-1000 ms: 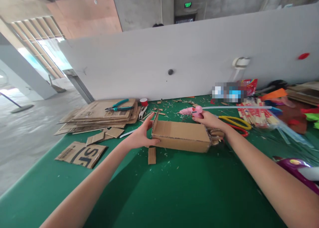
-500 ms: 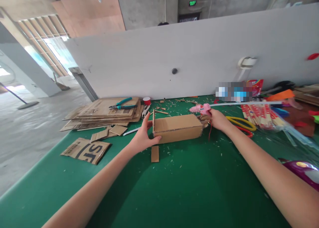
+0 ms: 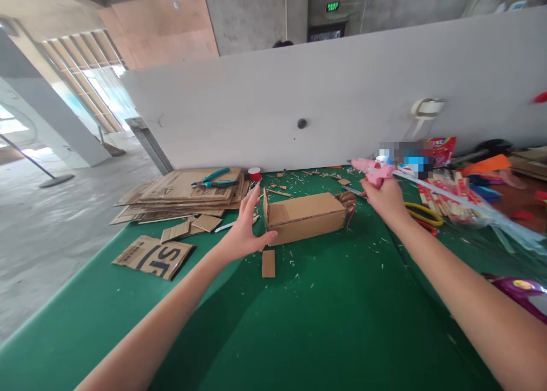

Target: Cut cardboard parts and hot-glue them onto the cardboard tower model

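Observation:
A small brown cardboard box (image 3: 305,216) lies on the green table (image 3: 325,322). My left hand (image 3: 245,228) rests against its left end, fingers stretched upward and thumb along the box's front edge. My right hand (image 3: 383,197) is closed around a pink glue gun (image 3: 371,168), lifted just right of and above the box, its long clear glue stick (image 3: 431,189) pointing to the right. A brown bundle with red string (image 3: 348,200) hangs at the box's right end.
A stack of flattened cardboard (image 3: 183,194) with teal pliers (image 3: 212,179) lies at the left, printed cardboard scraps (image 3: 154,257) nearer. A small cardboard strip (image 3: 268,263) lies before the box. Yellow-handled scissors (image 3: 421,212), packets of sticks (image 3: 448,200) and a purple object (image 3: 519,291) crowd the right. A white partition (image 3: 320,94) stands behind.
My right hand picked the glue gun up off the table and raised it to the right. The box turned flatter and my left hand's fingers opened upward against its end.

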A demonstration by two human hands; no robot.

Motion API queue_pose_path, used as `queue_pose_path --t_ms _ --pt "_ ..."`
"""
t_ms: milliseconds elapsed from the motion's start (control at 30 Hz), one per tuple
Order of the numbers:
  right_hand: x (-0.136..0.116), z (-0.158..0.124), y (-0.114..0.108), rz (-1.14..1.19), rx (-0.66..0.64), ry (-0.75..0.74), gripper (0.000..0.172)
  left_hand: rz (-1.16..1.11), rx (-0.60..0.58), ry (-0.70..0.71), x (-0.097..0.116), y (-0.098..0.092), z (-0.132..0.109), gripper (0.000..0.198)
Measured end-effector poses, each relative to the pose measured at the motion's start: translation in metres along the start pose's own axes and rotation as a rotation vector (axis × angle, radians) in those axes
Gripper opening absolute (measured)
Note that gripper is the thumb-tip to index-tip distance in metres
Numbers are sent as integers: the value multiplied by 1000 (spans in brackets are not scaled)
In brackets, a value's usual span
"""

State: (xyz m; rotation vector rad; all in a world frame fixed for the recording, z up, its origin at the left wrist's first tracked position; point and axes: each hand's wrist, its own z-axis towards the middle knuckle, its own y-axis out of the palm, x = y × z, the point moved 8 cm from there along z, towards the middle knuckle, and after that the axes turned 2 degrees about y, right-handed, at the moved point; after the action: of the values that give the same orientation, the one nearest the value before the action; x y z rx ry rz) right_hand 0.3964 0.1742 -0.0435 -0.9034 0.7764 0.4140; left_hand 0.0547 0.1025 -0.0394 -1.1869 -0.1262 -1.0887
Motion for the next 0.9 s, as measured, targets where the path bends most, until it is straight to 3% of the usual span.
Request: queue_pose_path --t_ms 133,400,600,800,900 --pt "-18 1 -12 137 50 -26 34 150 -33 91 16 -13 5 77" --pt "-85 -21 -18 392 -94 -339 21 244 5 122 17 -16 6 59" --pt "-116 -42 -31 385 -110 -414 20 229 4 121 12 -13 4 74" --pt "-129 -49 -35 395 -155 -427 17 178 9 160 4 -20 4 90" --pt "-131 -51 -42 386 -143 -421 16 236 -52 106 -9 -28 6 77"
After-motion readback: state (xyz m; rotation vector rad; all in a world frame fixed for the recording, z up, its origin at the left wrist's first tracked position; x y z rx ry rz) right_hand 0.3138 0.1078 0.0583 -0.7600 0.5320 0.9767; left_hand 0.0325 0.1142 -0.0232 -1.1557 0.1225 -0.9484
